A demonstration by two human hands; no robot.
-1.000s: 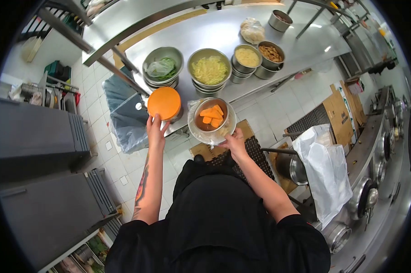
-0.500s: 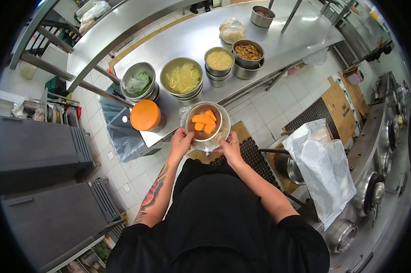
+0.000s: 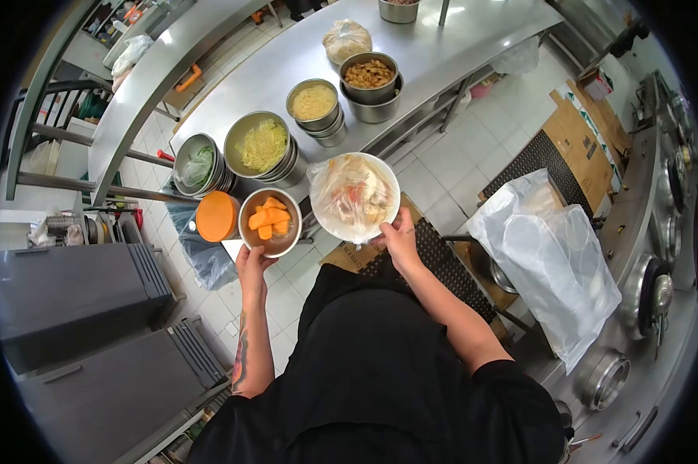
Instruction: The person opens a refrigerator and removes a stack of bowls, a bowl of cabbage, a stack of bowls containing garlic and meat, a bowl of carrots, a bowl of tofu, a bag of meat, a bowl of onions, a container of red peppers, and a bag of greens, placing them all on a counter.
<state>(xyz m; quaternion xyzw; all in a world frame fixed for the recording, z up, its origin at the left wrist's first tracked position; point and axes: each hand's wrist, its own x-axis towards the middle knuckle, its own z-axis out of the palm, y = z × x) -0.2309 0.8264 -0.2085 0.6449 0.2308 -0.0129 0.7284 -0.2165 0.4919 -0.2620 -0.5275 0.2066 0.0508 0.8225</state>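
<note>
My left hand grips the near rim of a metal bowl holding chunky orange pieces. Fingers and thumb of my right hand are closed on the edge of a white bowl. Clear plastic covers that bowl's pale and reddish food, whose kind I cannot make out. The two bowls are held apart, side by side, in front of the steel table. Just left of the metal bowl stands a tub with an orange lid.
On the steel table stand stacked metal bowls with shredded yellow-green food, pale yellow food and brown chunks. A bagged bundle lies behind them. Stoves line the right side; grey cabinets stand left.
The metal bowl with orange pieces has been lifted off the white bowl and carried left by my left hand. My right hand keeps the white bowl, whose covered food is now exposed to view.
</note>
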